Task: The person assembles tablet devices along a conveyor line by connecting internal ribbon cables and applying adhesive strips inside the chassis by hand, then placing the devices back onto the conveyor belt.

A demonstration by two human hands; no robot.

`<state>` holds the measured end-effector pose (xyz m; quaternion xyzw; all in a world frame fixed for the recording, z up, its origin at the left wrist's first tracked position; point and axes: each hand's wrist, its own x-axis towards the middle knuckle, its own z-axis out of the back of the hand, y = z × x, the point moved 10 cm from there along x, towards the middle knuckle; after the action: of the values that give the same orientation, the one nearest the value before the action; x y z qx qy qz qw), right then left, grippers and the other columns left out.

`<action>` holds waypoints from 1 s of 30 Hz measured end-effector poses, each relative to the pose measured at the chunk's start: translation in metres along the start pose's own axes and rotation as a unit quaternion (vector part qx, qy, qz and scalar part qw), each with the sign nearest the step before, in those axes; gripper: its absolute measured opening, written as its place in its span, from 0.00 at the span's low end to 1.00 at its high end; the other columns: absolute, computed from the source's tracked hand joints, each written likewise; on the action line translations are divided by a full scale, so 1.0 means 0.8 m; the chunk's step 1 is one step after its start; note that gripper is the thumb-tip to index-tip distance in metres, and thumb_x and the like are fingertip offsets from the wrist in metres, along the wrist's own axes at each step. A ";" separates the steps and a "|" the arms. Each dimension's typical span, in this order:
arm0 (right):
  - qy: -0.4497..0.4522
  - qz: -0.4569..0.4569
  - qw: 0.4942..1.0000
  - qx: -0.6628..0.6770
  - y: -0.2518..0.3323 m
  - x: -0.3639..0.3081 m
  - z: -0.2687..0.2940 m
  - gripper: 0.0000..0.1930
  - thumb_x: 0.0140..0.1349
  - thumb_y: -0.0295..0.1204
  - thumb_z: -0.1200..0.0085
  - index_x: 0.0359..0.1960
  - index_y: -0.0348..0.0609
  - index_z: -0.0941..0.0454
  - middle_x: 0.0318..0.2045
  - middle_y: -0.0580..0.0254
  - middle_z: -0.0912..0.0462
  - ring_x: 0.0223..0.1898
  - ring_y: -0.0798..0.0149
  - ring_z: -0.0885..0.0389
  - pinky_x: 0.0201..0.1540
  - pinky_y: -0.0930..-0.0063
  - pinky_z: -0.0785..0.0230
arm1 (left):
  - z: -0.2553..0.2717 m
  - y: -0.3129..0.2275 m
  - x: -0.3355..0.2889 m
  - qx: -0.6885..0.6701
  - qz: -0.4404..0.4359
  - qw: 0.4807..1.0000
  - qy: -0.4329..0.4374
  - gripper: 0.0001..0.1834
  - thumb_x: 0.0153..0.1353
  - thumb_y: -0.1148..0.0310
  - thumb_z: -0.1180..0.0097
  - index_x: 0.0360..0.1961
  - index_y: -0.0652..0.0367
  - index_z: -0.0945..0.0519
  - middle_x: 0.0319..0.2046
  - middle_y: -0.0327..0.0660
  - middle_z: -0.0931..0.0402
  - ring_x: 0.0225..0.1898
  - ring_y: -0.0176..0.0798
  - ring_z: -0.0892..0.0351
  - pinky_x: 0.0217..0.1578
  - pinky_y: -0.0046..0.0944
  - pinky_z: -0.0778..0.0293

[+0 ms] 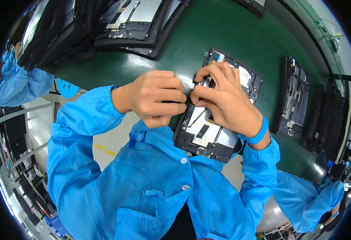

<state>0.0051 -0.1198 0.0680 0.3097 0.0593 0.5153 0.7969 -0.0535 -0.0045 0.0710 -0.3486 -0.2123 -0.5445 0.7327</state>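
Note:
An opened tablet (223, 137), its back off and its silver battery and flat cables bare, lies at a slant on the green table in front of me. My left hand (153, 99) is closed beside the tablet's left edge, fingers curled in; whatever they hold is hidden. Over the middle of the tablet, my right hand (228, 96) bends its thumb and index finger toward each other near that same edge, close to the left hand's knuckles. What lies between those fingertips is too small to make out. A blue band (259, 132) circles my right wrist.
More opened tablets (137, 20) in black trays are stacked at the far left. Another opened tablet (294, 98) sits at the right, beside a row of black trays (323, 116). Blue-sleeved people (23, 84) are at the left and lower right. The green table (223, 28) has a curved-looking far edge.

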 end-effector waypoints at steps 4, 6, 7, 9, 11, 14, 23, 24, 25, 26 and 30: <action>0.006 0.019 1.000 0.002 0.003 0.002 -0.002 0.08 0.56 0.23 0.31 0.35 0.52 0.16 0.52 0.59 0.22 0.61 0.47 0.26 0.66 0.48 0.38 | -0.001 -0.003 -0.004 0.019 0.010 1.000 0.011 0.15 0.41 0.69 0.37 0.34 0.60 0.12 0.35 0.43 0.16 0.35 0.48 0.17 0.30 0.45 0.25; 0.026 0.014 1.000 -0.002 0.003 0.002 -0.007 0.09 0.55 0.23 0.31 0.34 0.51 0.16 0.52 0.59 0.22 0.62 0.47 0.26 0.66 0.48 0.37 | -0.003 -0.008 -0.003 0.016 0.000 1.000 0.020 0.15 0.43 0.68 0.37 0.35 0.60 0.12 0.36 0.44 0.15 0.35 0.47 0.16 0.31 0.44 0.24; 0.024 0.016 1.000 -0.002 0.004 0.002 -0.008 0.09 0.55 0.23 0.31 0.34 0.51 0.16 0.52 0.59 0.22 0.62 0.47 0.26 0.66 0.48 0.37 | -0.004 -0.010 -0.003 0.018 0.000 1.000 0.021 0.15 0.43 0.68 0.37 0.35 0.60 0.12 0.36 0.44 0.15 0.35 0.47 0.16 0.31 0.44 0.24; 0.018 0.020 0.999 -0.024 0.008 -0.001 -0.008 0.09 0.54 0.21 0.30 0.34 0.48 0.17 0.54 0.61 0.21 0.62 0.46 0.27 0.67 0.49 0.38 | -0.005 -0.022 0.000 0.025 -0.043 0.999 0.019 0.16 0.47 0.66 0.37 0.37 0.60 0.11 0.38 0.44 0.15 0.36 0.46 0.16 0.34 0.43 0.21; 0.009 0.023 0.999 -0.042 0.014 -0.004 -0.007 0.09 0.53 0.21 0.31 0.33 0.48 0.17 0.53 0.60 0.22 0.63 0.46 0.26 0.67 0.48 0.37 | -0.008 -0.024 -0.002 0.030 -0.066 0.996 0.044 0.14 0.57 0.65 0.40 0.39 0.61 0.11 0.39 0.46 0.14 0.37 0.47 0.15 0.37 0.45 0.18; -0.005 0.035 0.998 -0.053 0.023 -0.009 0.005 0.10 0.51 0.20 0.31 0.32 0.47 0.18 0.51 0.59 0.22 0.64 0.47 0.26 0.67 0.46 0.35 | -0.016 -0.031 -0.002 0.035 -0.101 0.990 0.087 0.15 0.67 0.63 0.44 0.41 0.62 0.10 0.41 0.48 0.12 0.38 0.49 0.13 0.42 0.47 0.14; -0.050 0.028 0.994 -0.091 0.011 -0.016 -0.002 0.12 0.50 0.21 0.33 0.36 0.45 0.21 0.49 0.59 0.21 0.63 0.47 0.24 0.68 0.50 0.32 | -0.029 -0.036 0.001 0.025 -0.124 0.986 0.106 0.16 0.68 0.64 0.44 0.41 0.64 0.10 0.41 0.48 0.12 0.38 0.49 0.13 0.44 0.48 0.15; -0.067 0.037 0.990 -0.115 0.013 -0.016 -0.001 0.12 0.52 0.22 0.34 0.37 0.45 0.21 0.49 0.59 0.20 0.62 0.48 0.23 0.67 0.51 0.31 | -0.031 -0.035 0.002 0.026 -0.120 0.986 0.110 0.15 0.67 0.65 0.44 0.41 0.64 0.10 0.40 0.48 0.12 0.38 0.49 0.13 0.44 0.48 0.15; -0.069 0.036 0.990 -0.115 0.012 -0.016 -0.001 0.12 0.52 0.22 0.34 0.37 0.45 0.21 0.49 0.59 0.20 0.62 0.48 0.23 0.67 0.51 0.31 | -0.031 -0.036 0.002 0.026 -0.121 0.986 0.111 0.15 0.67 0.65 0.44 0.41 0.64 0.10 0.40 0.48 0.12 0.38 0.49 0.13 0.44 0.48 0.15; -0.081 0.047 0.987 -0.132 0.014 -0.016 0.001 0.12 0.53 0.23 0.35 0.39 0.45 0.21 0.48 0.59 0.20 0.61 0.49 0.23 0.66 0.51 0.31 | -0.031 -0.035 0.004 0.023 -0.117 0.987 0.112 0.15 0.66 0.65 0.44 0.40 0.64 0.10 0.40 0.48 0.12 0.38 0.49 0.13 0.44 0.48 0.15; -0.102 0.057 0.980 -0.164 0.013 -0.017 0.006 0.13 0.55 0.23 0.36 0.42 0.45 0.21 0.44 0.59 0.20 0.56 0.50 0.21 0.63 0.52 0.29 | -0.033 -0.032 0.009 0.029 -0.128 0.985 0.108 0.13 0.63 0.67 0.44 0.38 0.64 0.11 0.39 0.48 0.13 0.38 0.49 0.14 0.44 0.48 0.14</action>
<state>-0.0075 -0.1304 0.0743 0.2284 -0.1250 0.5281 0.8082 -0.0777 -0.0331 0.0651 -0.2360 -0.1909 -0.6618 0.6854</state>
